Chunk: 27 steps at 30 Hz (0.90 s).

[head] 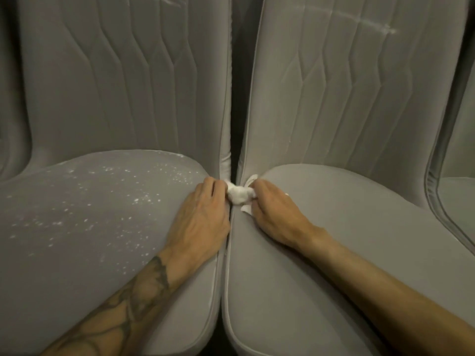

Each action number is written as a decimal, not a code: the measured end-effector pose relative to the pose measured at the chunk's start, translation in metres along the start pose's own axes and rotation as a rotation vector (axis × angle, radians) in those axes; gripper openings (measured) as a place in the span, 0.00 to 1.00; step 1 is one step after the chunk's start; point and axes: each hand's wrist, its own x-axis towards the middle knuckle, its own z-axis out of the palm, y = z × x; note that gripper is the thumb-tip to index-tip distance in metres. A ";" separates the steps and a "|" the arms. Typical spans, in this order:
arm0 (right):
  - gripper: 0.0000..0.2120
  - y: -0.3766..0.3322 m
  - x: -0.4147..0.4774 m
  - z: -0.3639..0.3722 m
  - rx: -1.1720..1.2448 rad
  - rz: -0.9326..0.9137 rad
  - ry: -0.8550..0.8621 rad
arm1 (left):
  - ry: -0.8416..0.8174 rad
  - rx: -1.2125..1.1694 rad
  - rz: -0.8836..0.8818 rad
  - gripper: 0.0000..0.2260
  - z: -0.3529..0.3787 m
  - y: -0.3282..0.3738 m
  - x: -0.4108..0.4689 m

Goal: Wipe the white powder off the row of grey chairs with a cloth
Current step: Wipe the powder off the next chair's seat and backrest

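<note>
Grey chairs (77, 93) stood side by side, a white cloth (240, 196) bunched at the gap between their seats.
Both hands held the cloth: the left hand (203, 219) and the right hand (273, 214) had their fingers curled onto it from either side. White powder (115, 201) speckled the left seat (64, 265); the right seat (334, 253) looked largely clean, with faint streaks on both backrests (359, 19).

Chairs: matt grey velvety fabric, left seat (90, 227) dusted with white powder (123, 201), right seat (334, 253) smooth. Backrests (115, 73) quilted with stitched ribs. Cloth (240, 195): white, soft, crumpled.
</note>
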 end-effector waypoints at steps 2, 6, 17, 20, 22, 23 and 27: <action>0.06 -0.008 -0.013 -0.004 0.077 -0.086 -0.072 | -0.014 0.017 0.015 0.12 0.001 -0.003 0.000; 0.06 0.016 0.017 -0.019 0.116 0.088 0.021 | -0.068 0.078 -0.014 0.16 -0.010 -0.001 0.003; 0.07 0.003 0.008 -0.016 0.096 0.084 -0.025 | -0.253 0.187 -0.040 0.27 -0.022 -0.031 -0.003; 0.04 0.014 0.023 -0.008 0.063 0.214 0.052 | -0.231 0.190 -0.046 0.23 -0.020 -0.033 -0.005; 0.11 -0.005 0.008 0.000 0.009 0.124 0.000 | -0.195 0.205 -0.043 0.21 -0.018 -0.033 -0.006; 0.15 -0.018 -0.005 -0.002 0.004 0.054 -0.025 | -0.187 0.208 -0.041 0.21 -0.019 -0.034 -0.006; 0.05 -0.036 -0.028 -0.016 0.108 -0.101 -0.143 | -0.230 0.218 -0.034 0.25 -0.024 -0.032 -0.006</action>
